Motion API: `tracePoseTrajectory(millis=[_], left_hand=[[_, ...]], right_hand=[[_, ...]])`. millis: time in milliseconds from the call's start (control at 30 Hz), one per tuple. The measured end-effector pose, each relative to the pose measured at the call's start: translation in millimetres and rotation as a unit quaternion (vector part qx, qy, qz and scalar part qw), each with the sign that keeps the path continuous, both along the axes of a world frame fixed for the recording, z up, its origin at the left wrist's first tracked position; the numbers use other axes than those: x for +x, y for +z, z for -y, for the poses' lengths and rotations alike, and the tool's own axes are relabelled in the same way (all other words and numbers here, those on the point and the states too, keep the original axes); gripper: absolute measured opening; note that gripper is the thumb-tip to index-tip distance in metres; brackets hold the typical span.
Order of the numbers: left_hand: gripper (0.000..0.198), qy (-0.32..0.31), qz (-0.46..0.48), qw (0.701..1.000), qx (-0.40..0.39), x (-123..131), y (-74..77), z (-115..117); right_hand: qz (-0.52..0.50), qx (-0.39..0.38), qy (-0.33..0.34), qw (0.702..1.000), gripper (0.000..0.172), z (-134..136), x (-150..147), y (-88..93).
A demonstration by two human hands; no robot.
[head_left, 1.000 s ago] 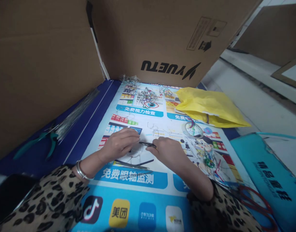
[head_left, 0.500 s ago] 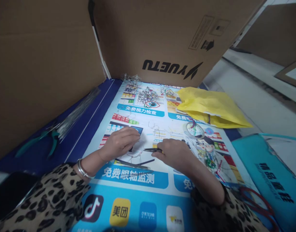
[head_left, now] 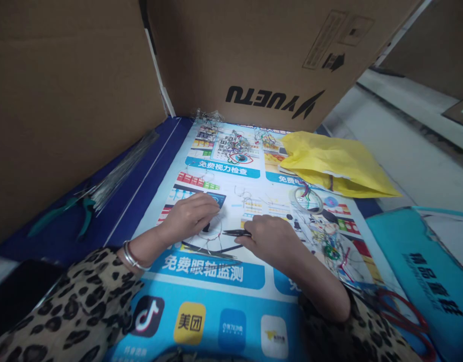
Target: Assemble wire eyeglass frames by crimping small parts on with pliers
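My left hand (head_left: pixel 191 215) is closed in a pinch over the printed sheet. A thin wire loop (head_left: pixel 218 237) shows just under its fingertips and seems held by them; the exact grip is hidden. My right hand (head_left: pixel 271 239) is wrapped around needle-nose pliers (head_left: pixel 236 233), whose dark pointed jaws face left toward the loop. The jaws look close together, and their handles are hidden in my palm. Below the loop lies a bundle of thin, dark wire lengths (head_left: pixel 212 254).
Tangled wire pieces (head_left: pixel 235 143) lie at the back, beside a yellow bag (head_left: pixel 329 156). A tape roll (head_left: pixel 308 201) and coloured wires (head_left: pixel 331 249) are right. Teal-handled pliers (head_left: pixel 86 216) and straight wires (head_left: pixel 120 176) lie left. Red-handled scissors (head_left: pixel 405 311) are front right. Cardboard walls (head_left: pixel 231 50) stand behind.
The view has shifted slightly. My left hand stays pinched near the wire loop, and the pliers' tips have come slightly nearer to it.
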State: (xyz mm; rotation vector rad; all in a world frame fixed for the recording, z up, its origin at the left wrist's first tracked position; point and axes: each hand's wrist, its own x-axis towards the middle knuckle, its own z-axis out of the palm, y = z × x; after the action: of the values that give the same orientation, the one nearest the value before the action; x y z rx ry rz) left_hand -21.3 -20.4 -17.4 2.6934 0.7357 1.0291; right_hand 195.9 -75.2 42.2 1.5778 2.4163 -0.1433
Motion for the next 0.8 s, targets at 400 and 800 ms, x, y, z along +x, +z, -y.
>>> tracePoseTrajectory(millis=[400, 800], left_hand=[[0.015, 0.009, -0.002, 1.0, -0.019, 0, -5.1, -1], [0.016, 0.021, 0.001, 1.0, -0.023, -1, -8.5, -1]], right_hand=[[-0.005, 0.062, 0.011, 0.998, 0.028, 9, -10, -9.0], [0.017, 0.101, 0.019, 0.995, 0.02, 19, -17, -9.4]])
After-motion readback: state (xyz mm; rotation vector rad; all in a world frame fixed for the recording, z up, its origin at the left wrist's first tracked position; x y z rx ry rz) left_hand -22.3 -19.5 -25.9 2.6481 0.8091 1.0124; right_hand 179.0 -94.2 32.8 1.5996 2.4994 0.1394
